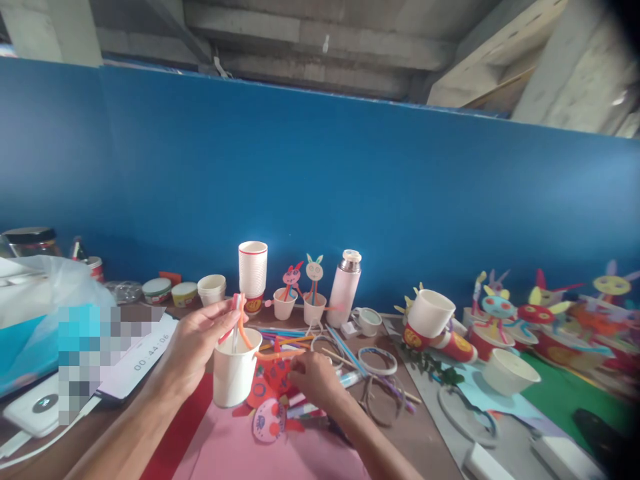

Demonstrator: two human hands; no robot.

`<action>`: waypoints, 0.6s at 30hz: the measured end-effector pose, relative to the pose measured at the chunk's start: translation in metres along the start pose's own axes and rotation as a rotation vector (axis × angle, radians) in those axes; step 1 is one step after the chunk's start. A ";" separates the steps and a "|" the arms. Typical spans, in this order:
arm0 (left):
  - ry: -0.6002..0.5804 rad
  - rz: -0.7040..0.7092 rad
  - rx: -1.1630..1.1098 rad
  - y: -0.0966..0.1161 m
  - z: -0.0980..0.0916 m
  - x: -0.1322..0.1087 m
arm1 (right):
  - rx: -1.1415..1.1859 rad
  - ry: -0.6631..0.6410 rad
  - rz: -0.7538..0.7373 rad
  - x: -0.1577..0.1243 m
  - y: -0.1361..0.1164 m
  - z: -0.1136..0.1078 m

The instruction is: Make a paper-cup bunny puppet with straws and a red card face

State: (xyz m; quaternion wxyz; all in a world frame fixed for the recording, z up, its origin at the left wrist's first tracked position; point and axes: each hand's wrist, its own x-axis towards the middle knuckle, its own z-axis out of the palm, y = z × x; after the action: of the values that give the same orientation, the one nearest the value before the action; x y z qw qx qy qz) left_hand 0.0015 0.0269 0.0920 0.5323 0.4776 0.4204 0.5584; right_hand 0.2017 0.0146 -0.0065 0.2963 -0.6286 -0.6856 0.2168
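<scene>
My left hand point(197, 343) is closed round the rim of a white paper cup point(234, 370) and pinches the tops of orange and red straws point(241, 325) that stand in it. My right hand point(315, 379) pinches the other end of the orange straw, which bends out of the cup to the right. Below the cup lie a red paper cut-out point(273, 380) and a pink paper face point(269, 421) on a pink sheet point(240, 453).
Behind stand a stack of paper cups point(253, 269), two cups with paper rabbit figures point(300, 293), a pink flask point(345, 288), loose straws point(290, 337) and tape rings point(378, 361). More finished paper-cup figures point(505, 320) fill the right. A phone point(37, 407) lies at the left.
</scene>
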 end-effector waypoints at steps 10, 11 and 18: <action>-0.067 0.006 0.086 -0.004 -0.001 -0.001 | -0.290 -0.061 -0.046 0.008 0.034 -0.087; -0.082 0.000 0.088 -0.006 -0.001 -0.001 | -0.317 -0.089 -0.050 0.006 0.038 -0.093; -0.119 -0.066 0.078 -0.008 0.002 -0.003 | -0.480 -0.232 -0.042 -0.003 0.044 -0.082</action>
State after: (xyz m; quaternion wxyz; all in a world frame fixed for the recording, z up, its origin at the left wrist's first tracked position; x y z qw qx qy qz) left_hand 0.0047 0.0247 0.0842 0.5552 0.5163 0.4250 0.4945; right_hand 0.2899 0.0105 0.0239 0.0626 -0.6375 -0.7596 0.1123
